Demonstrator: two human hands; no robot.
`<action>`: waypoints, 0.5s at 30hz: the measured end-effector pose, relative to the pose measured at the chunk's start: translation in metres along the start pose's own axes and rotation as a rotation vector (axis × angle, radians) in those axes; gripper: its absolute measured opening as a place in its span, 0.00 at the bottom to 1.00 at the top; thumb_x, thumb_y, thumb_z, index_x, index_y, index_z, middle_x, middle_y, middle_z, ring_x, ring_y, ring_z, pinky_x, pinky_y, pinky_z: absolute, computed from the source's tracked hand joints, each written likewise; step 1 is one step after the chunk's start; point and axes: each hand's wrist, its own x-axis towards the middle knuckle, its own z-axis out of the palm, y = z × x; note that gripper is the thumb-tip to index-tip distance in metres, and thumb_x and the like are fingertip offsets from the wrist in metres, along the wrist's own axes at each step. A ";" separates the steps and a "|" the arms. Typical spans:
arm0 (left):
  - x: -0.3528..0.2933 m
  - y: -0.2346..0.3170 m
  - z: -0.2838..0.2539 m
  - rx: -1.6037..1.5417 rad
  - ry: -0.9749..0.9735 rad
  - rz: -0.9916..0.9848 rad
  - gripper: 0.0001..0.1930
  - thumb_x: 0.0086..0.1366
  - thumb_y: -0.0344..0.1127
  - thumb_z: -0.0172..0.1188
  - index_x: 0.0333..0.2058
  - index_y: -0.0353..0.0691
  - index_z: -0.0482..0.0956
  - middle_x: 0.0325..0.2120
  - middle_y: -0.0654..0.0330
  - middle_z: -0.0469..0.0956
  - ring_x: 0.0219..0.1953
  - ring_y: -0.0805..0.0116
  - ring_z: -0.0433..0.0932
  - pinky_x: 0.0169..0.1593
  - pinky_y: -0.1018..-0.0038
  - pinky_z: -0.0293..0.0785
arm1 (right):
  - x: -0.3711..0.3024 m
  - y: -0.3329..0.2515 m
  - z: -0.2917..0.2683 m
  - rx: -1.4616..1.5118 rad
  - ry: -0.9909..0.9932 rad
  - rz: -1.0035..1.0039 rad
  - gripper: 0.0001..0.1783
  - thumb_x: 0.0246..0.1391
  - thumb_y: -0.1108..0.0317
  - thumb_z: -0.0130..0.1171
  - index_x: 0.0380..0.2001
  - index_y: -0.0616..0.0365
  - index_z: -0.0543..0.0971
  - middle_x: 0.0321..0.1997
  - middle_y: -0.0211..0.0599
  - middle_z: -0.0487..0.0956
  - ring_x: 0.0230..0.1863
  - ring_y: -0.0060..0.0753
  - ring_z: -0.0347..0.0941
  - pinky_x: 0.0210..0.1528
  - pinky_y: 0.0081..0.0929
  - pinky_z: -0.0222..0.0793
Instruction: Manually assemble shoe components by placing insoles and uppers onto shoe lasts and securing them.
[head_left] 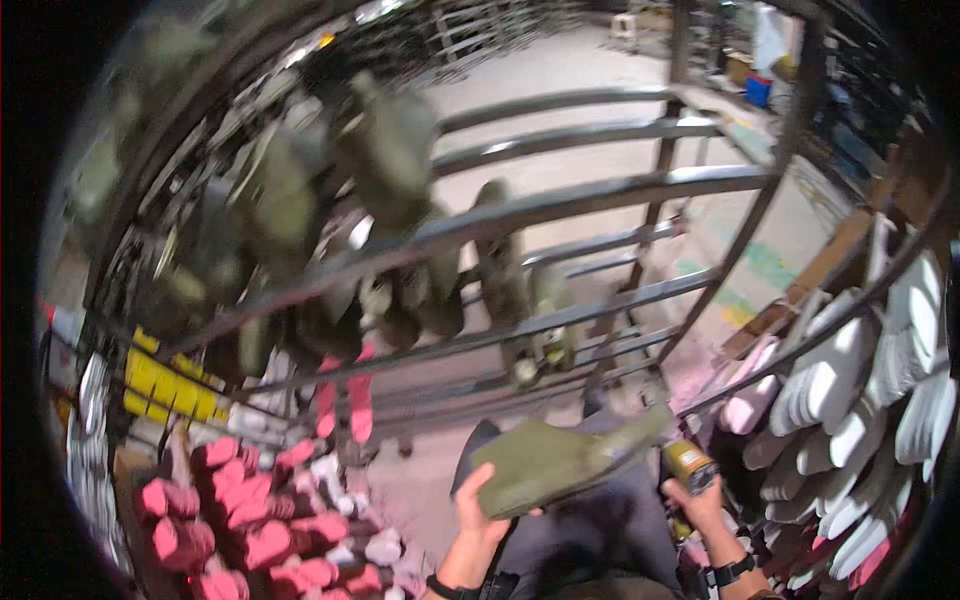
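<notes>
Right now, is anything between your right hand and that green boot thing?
Yes: the yellow-and-black item held in the right hand sits between it and the narrow end of the green boot-shaped piece, which the left hand holds. Nothing else visible is between them; the metal rack stands beyond both hands.

Bright pink, rounded, foot-like forms (pixel 268 541) crowd 7 to 8 o'clock, a yellow, blocky, grid-lined panel (pixel 170 383) just past 8. White, flat, tongue-shaped pieces (pixel 820 385) stand stacked toward 3 and 4; a blue, box-shaped container (pixel 758 92) sits near 2, a small pale stool (pixel 624 28) near 1.
</notes>
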 end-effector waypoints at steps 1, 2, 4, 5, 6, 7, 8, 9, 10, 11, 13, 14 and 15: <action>-0.002 -0.006 -0.026 0.019 0.101 -0.131 0.25 0.57 0.41 0.57 0.51 0.34 0.67 0.43 0.52 0.75 0.42 0.57 0.75 0.44 0.61 0.74 | 0.001 -0.017 0.001 0.090 -0.039 -0.012 0.24 0.40 0.70 0.71 0.40 0.66 0.71 0.27 0.35 0.76 0.21 0.24 0.72 0.23 0.23 0.71; 0.002 -0.017 -0.050 0.138 0.177 -0.117 0.25 0.58 0.42 0.56 0.52 0.36 0.67 0.43 0.53 0.74 0.42 0.57 0.75 0.44 0.61 0.74 | 0.008 -0.016 0.002 0.134 -0.030 -0.010 0.23 0.41 0.71 0.69 0.40 0.66 0.72 0.28 0.36 0.76 0.20 0.24 0.72 0.22 0.23 0.71; 0.000 -0.033 -0.059 0.273 0.272 -0.086 0.27 0.60 0.45 0.55 0.55 0.39 0.65 0.46 0.55 0.71 0.43 0.57 0.74 0.47 0.63 0.72 | 0.018 -0.025 0.014 0.121 -0.034 -0.009 0.19 0.44 0.73 0.66 0.40 0.67 0.73 0.32 0.36 0.77 0.25 0.25 0.74 0.28 0.24 0.72; 0.001 -0.032 -0.058 0.259 0.291 -0.075 0.27 0.60 0.45 0.55 0.55 0.39 0.65 0.46 0.55 0.71 0.43 0.57 0.74 0.47 0.63 0.72 | 0.032 -0.016 0.018 -0.049 -0.008 -0.108 0.20 0.45 0.73 0.66 0.42 0.68 0.74 0.35 0.34 0.77 0.33 0.26 0.74 0.39 0.26 0.71; 0.002 -0.029 -0.058 0.305 0.319 -0.160 0.28 0.60 0.46 0.55 0.57 0.41 0.63 0.49 0.55 0.69 0.42 0.56 0.75 0.47 0.63 0.71 | 0.038 -0.012 0.023 -0.045 -0.039 -0.151 0.21 0.44 0.72 0.66 0.42 0.68 0.74 0.37 0.34 0.77 0.36 0.26 0.73 0.42 0.26 0.69; 0.001 -0.027 -0.062 0.349 0.349 -0.246 0.29 0.61 0.47 0.54 0.58 0.43 0.62 0.53 0.56 0.66 0.41 0.56 0.75 0.48 0.64 0.70 | 0.040 -0.026 0.040 -0.039 -0.072 -0.191 0.22 0.44 0.71 0.66 0.43 0.68 0.74 0.38 0.33 0.77 0.39 0.26 0.72 0.45 0.25 0.67; 0.015 -0.025 -0.100 0.518 0.301 -0.240 0.28 0.61 0.50 0.54 0.57 0.44 0.67 0.47 0.53 0.73 0.36 0.59 0.77 0.42 0.67 0.73 | 0.040 -0.031 0.052 -0.048 -0.096 -0.193 0.22 0.44 0.71 0.66 0.43 0.68 0.74 0.38 0.33 0.77 0.39 0.26 0.72 0.45 0.25 0.67; 0.029 -0.013 -0.124 0.985 0.257 -0.003 0.25 0.59 0.52 0.54 0.51 0.43 0.72 0.36 0.52 0.76 0.32 0.59 0.78 0.36 0.65 0.73 | 0.043 -0.036 0.061 -0.105 -0.101 -0.200 0.22 0.44 0.70 0.67 0.43 0.68 0.74 0.39 0.34 0.77 0.39 0.25 0.72 0.44 0.25 0.67; 0.036 0.005 -0.138 1.447 0.196 0.246 0.24 0.58 0.53 0.55 0.45 0.42 0.77 0.26 0.51 0.80 0.27 0.59 0.79 0.30 0.64 0.74 | 0.046 -0.038 0.067 -0.161 -0.100 -0.204 0.22 0.44 0.70 0.67 0.43 0.67 0.75 0.39 0.34 0.77 0.39 0.25 0.72 0.44 0.25 0.67; 0.042 0.035 -0.128 1.684 0.387 0.081 0.21 0.55 0.51 0.57 0.38 0.39 0.80 0.25 0.50 0.80 0.29 0.60 0.80 0.35 0.63 0.73 | 0.049 -0.036 0.067 -0.172 -0.092 -0.205 0.22 0.44 0.70 0.67 0.43 0.67 0.75 0.39 0.34 0.77 0.39 0.25 0.72 0.44 0.25 0.67; 0.058 0.088 -0.149 1.546 0.642 0.426 0.15 0.55 0.42 0.58 0.37 0.40 0.80 0.31 0.53 0.81 0.36 0.58 0.80 0.39 0.64 0.73 | 0.055 -0.032 0.070 -0.139 -0.097 -0.197 0.23 0.43 0.69 0.68 0.43 0.67 0.75 0.40 0.34 0.77 0.40 0.26 0.72 0.44 0.25 0.67; 0.068 0.117 -0.189 1.497 0.686 0.790 0.12 0.56 0.39 0.57 0.36 0.40 0.80 0.30 0.53 0.81 0.32 0.59 0.79 0.37 0.65 0.73 | 0.053 -0.032 0.076 -0.141 -0.097 -0.188 0.24 0.43 0.69 0.69 0.43 0.67 0.74 0.40 0.35 0.78 0.40 0.26 0.73 0.45 0.25 0.68; 0.078 0.151 -0.202 1.449 0.809 0.792 0.11 0.56 0.37 0.56 0.35 0.39 0.79 0.28 0.51 0.80 0.29 0.59 0.77 0.36 0.66 0.72 | 0.053 -0.031 0.076 -0.149 -0.092 -0.189 0.24 0.43 0.69 0.69 0.43 0.67 0.74 0.40 0.35 0.78 0.40 0.26 0.73 0.45 0.25 0.68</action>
